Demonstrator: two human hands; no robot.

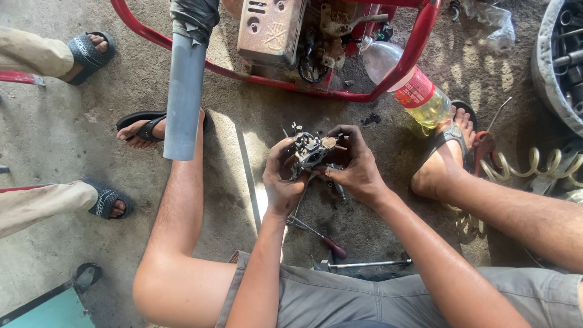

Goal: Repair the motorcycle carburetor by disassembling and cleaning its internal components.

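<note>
Both hands, left hand (280, 182) and right hand (357, 170), curl fingers tightly around 1 grimy carburetor (310, 150), seemingly.

The person wears grey shorts (364, 297) of plain woven cloth, with a stitched hem showing at the leg opening toward seven o'clock. Both arms are bare, with no sleeves, watch or bands in view. The left hand (280, 182) and right hand (358, 170) are bare too, without gloves or rings, and smudged with dark grime on the fingers. On the feet are dark open sandals: the left sandal (146, 124) at ten o'clock, the right sandal (452, 143) at two o'clock, each with straps across the foot.
</note>
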